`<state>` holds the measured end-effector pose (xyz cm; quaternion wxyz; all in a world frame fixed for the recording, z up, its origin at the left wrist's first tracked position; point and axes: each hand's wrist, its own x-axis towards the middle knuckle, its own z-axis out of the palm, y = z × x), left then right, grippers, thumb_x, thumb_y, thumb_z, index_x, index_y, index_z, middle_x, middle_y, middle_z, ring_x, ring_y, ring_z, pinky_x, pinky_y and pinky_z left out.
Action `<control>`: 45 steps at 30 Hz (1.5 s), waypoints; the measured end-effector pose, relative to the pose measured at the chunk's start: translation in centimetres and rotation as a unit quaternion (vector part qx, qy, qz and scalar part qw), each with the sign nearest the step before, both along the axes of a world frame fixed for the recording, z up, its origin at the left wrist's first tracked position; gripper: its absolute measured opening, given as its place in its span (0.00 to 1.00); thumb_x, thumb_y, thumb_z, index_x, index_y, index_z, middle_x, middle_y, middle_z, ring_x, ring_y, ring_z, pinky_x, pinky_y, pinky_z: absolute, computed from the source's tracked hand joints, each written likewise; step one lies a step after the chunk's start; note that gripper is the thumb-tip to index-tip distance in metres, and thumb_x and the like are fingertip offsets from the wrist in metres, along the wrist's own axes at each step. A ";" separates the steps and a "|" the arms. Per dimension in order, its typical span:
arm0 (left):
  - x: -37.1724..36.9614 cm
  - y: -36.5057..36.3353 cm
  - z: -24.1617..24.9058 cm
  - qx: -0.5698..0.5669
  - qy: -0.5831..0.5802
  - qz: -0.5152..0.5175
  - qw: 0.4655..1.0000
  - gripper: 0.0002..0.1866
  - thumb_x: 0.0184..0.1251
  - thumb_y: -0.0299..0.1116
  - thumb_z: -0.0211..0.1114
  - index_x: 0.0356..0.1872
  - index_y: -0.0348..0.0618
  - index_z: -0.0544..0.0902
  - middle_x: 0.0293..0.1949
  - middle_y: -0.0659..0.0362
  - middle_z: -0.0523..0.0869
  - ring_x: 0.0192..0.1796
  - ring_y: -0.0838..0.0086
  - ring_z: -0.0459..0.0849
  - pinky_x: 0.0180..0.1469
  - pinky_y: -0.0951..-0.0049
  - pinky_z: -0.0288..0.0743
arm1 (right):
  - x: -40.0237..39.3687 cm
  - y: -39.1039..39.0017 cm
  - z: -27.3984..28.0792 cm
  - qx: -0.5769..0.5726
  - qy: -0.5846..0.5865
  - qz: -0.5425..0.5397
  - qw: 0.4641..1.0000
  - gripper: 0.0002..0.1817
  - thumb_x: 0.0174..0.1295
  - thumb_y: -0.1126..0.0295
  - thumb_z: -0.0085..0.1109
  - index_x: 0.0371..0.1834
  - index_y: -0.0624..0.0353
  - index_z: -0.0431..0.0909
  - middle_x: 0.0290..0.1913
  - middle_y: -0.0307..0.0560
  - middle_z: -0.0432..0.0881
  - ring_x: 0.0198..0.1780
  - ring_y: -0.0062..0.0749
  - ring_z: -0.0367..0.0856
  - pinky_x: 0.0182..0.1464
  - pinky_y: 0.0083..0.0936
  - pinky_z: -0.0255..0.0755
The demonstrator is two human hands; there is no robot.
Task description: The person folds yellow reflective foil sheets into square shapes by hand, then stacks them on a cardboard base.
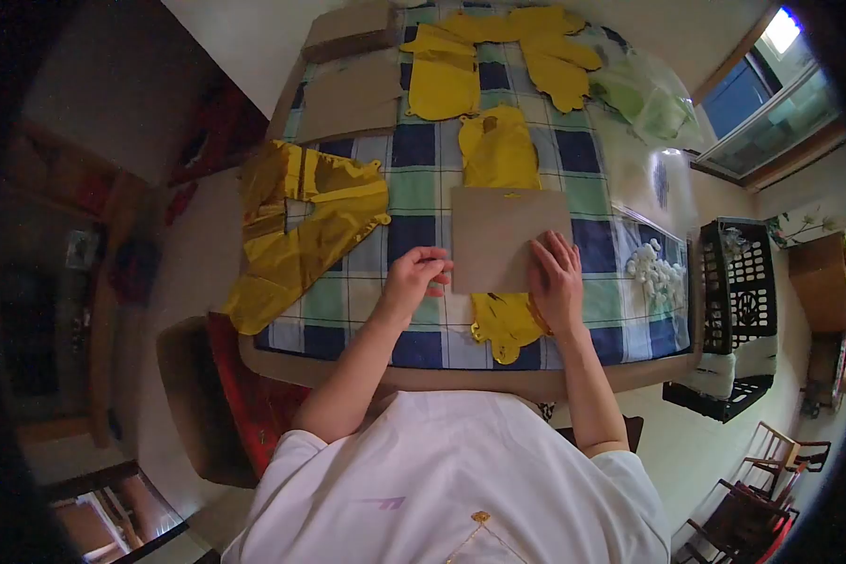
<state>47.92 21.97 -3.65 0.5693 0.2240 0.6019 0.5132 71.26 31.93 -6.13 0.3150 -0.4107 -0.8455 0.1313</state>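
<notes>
A square grey-brown cardboard sheet (498, 240) with a small slot near its top edge lies over a flat gold foil balloon (500, 155). The foil sticks out above and below the sheet. My right hand (557, 277) rests flat on the right side of the cardboard, fingers stretched out. Just beside the left edge is my left hand (417, 280), its fingers loosely curved and apart, holding nothing that I can see. To the left lies a larger gold foil balloon (324, 211), creased and flat.
Cardboard sheets (352, 99) lie at the far left near a cardboard stack (348, 28). More gold foil pieces (445, 80) lie at the back of the checked tablecloth (423, 197). At right are a clear bag (644, 99), small white pieces (656, 273) and a black crate (741, 291).
</notes>
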 end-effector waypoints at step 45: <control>-8.4 6.6 0.3 0.075 0.764 0.011 0.641 0.39 0.55 0.35 0.65 0.67 0.32 0.58 0.67 0.38 0.59 0.69 0.42 0.55 0.68 0.50 0.51 | 0.1 0.4 0.0 -0.086 0.154 -0.058 0.983 0.21 0.55 0.78 0.56 0.55 0.58 0.73 0.65 0.54 0.65 0.63 0.47 0.66 0.63 0.36 0.63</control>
